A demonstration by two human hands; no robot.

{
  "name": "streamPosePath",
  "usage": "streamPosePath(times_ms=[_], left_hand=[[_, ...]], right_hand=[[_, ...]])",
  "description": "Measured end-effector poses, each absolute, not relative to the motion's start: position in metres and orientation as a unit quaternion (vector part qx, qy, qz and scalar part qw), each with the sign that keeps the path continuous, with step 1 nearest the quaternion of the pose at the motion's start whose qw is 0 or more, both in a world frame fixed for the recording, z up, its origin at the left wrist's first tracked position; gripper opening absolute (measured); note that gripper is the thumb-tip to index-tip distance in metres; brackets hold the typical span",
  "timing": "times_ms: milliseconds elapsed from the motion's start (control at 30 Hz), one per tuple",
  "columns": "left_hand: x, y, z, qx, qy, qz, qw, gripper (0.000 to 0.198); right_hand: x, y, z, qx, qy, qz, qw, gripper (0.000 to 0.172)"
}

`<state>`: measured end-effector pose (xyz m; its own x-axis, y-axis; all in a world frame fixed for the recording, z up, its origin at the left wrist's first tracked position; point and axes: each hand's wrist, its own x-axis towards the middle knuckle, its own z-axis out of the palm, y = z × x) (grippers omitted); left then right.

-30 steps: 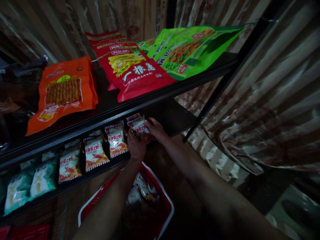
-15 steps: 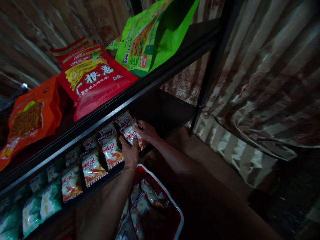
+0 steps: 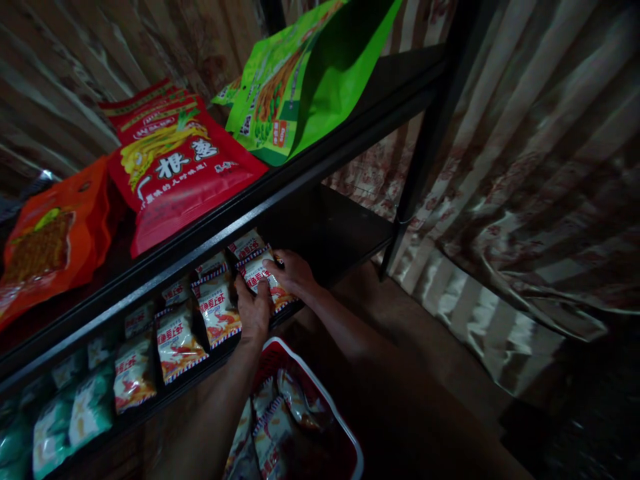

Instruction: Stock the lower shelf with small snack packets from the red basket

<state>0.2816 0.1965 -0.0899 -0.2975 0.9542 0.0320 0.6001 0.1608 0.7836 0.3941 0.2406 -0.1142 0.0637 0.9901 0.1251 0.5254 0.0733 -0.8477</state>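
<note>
On the lower shelf, a white and orange snack bag [image 3: 256,272] with red lettering lies at the right end of the front row. My left hand [image 3: 254,311] grips its left side, with the thumb on the front. From the right, my right hand [image 3: 294,273] holds the same bag, its thumb on the upper right part. Another snack bag [image 3: 219,308] of the same kind sits just left of my left hand. Behind the held bag rests a further matching bag [image 3: 247,244]. Some fingertips are hidden behind the packaging.
Below the shelf stands a red basket with a white rim [image 3: 320,390], holding several similar bags. Teal bags [image 3: 93,408] line the shelf's left. Overhead, the upper shelf edge [image 3: 200,248] carries red, orange and green packages. A dark post [image 3: 419,160] rises at right before striped curtains.
The view has shifted slightly, so the shelf and packages sit a little lower and further left. Both hands stay on the same snack bag, which shows no clear movement along the shelf.
</note>
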Motion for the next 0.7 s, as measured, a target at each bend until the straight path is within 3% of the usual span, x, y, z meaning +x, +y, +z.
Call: streamPosePath(times_ms=[467,700], left_hand=[[0.2754,0.2009,-0.0962,0.552,0.714,0.371,0.219,0.064],[0.2763,0.1996,-0.0964,0.549,0.714,0.374,0.219,0.063]], right_hand=[[0.3876,0.2386,-0.1151,-0.607,-0.597,0.304,0.428,0.027],[0.3857,0.2391,-0.1183,-0.602,-0.607,0.296,0.427,0.033]])
